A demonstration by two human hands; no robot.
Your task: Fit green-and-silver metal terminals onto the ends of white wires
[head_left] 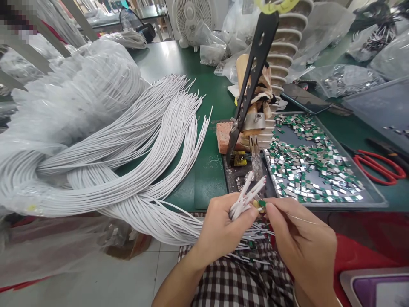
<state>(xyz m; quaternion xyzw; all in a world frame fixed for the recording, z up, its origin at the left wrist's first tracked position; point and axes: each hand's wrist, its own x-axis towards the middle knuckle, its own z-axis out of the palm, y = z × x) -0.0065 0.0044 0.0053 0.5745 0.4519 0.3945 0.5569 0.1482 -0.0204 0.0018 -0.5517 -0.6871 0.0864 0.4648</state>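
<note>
My left hand [223, 221] is closed around several white cables [246, 198], their red-tinged ends pointing up and away from me. Just to its right, my right hand [300, 238] pinches a small green circuit board [262, 204] between thumb and forefinger, close to the cable ends. A thin, shiny wire [302, 218] runs across the right hand; which fingers hold it is hidden. Beyond both hands, a clamped soldering iron [254, 149] points down over a dark base plate. More cables, some with green boards at their ends, hang below my hands over a checked cloth [230, 281].
Left of centre lies a large bundle of white cables [134, 183], partly in plastic. A tray [378, 198] of loose green boards stands at right, with red-handled scissors [380, 166] beyond. A ribbed hose [284, 55], a brick [224, 135] and a fan [193, 19] stand farther back.
</note>
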